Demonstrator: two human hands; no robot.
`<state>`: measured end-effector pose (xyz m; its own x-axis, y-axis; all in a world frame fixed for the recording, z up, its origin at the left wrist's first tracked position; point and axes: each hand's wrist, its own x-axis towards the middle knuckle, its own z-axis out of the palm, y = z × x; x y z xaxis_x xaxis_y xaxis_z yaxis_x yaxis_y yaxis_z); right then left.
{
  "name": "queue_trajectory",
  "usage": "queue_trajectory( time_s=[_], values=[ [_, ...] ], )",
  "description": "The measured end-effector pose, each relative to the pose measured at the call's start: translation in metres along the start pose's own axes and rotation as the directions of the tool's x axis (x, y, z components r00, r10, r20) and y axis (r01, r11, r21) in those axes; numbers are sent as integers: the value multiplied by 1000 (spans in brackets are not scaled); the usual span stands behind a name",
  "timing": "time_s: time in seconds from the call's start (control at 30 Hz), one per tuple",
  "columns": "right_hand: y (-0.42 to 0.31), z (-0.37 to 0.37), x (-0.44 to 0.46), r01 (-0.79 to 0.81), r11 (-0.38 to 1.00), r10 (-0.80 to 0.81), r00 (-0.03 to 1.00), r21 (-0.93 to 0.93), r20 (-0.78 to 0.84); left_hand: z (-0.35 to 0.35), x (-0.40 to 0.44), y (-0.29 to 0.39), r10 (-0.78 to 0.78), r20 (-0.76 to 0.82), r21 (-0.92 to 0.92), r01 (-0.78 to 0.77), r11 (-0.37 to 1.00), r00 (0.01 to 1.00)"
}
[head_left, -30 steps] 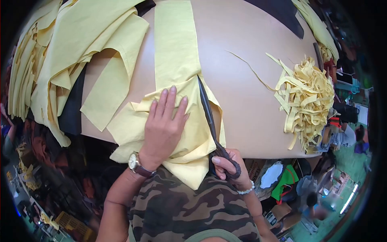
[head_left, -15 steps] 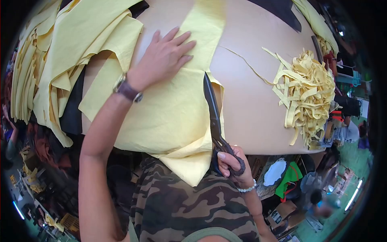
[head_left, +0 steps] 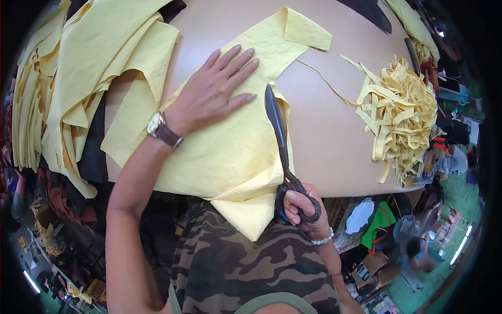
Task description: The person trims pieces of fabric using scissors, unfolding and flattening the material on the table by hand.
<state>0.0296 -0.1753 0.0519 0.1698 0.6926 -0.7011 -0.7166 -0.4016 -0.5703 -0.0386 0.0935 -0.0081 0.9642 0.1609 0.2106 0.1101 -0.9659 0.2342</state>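
Observation:
My left hand [head_left: 217,89] lies flat on a yellow cloth [head_left: 225,141], its fingers spread. The cloth is laid over the table, with its far end folded over and a pointed corner hanging past the near edge. My right hand [head_left: 306,209] is closed round the handles of large dark scissors [head_left: 280,131]. Their blades point away from me along the cloth's right side, with the tip near a notch in its edge. Part of the lower blade is hidden by the cloth.
Draped yellow cloth [head_left: 112,47] covers the table's left side. A heap of thin yellow strips [head_left: 402,115] sits at the right, one strip trailing inward. Dark pieces [head_left: 368,13] lie at the far edge. Below the table's right edge are a green item [head_left: 377,225] and boxes.
My left hand has moved away from me and spread over the cloth. The cloth's far strip has swung right and folded over, and its crumpled middle is flatter. The scissors stay in my right hand.

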Motion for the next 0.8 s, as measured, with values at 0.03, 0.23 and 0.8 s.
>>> queue_trajectory(
  time_s=[0.03,0.23,0.8],
  values=[
    [1,0,0,5,1000,-5,1000,-6,8,1,-5,5,-42,-9,1,42,999,999],
    [6,1,3,58,997,-57,998,-60,24,2,-20,30,-213,-49,-25,212,977,976],
    [15,1,-1,77,996,-79,996,49,51,-24,-57,73,-231,104,-299,252,920,967]
  ],
)
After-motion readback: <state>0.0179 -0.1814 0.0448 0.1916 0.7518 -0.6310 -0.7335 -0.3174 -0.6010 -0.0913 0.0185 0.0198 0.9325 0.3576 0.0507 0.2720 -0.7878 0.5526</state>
